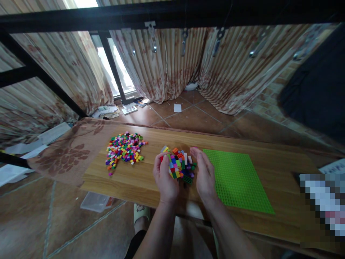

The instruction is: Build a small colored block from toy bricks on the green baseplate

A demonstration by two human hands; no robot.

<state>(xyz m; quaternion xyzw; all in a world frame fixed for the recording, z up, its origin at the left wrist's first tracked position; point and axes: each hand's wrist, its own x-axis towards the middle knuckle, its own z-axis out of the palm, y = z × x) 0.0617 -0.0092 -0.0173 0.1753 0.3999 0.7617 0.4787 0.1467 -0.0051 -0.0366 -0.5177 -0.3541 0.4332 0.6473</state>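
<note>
In the head view, my left hand [166, 178] is closed around a multicoloured block of joined toy bricks [175, 166], the thumb lying along its near left side. Right beside that block, a heap of larger loose bricks [188, 171] in orange, green, purple and white rests on the wooden board. On the heap's other side my right hand [205, 172] is held edge-on with its fingers stretched out, holding nothing. Its back is close to a bright green studded baseplate [239, 180]. Farther left lies a spread pile of small mixed-colour bricks [125, 149].
The wooden board [140, 187] lies over a brown patterned cloth [67, 154]. A black metal bar [172, 16] with hanging clips crosses above. A clear plastic box [94, 201] sits on the floor at the lower left. A blurred-out flat item [323, 205] is at the right edge.
</note>
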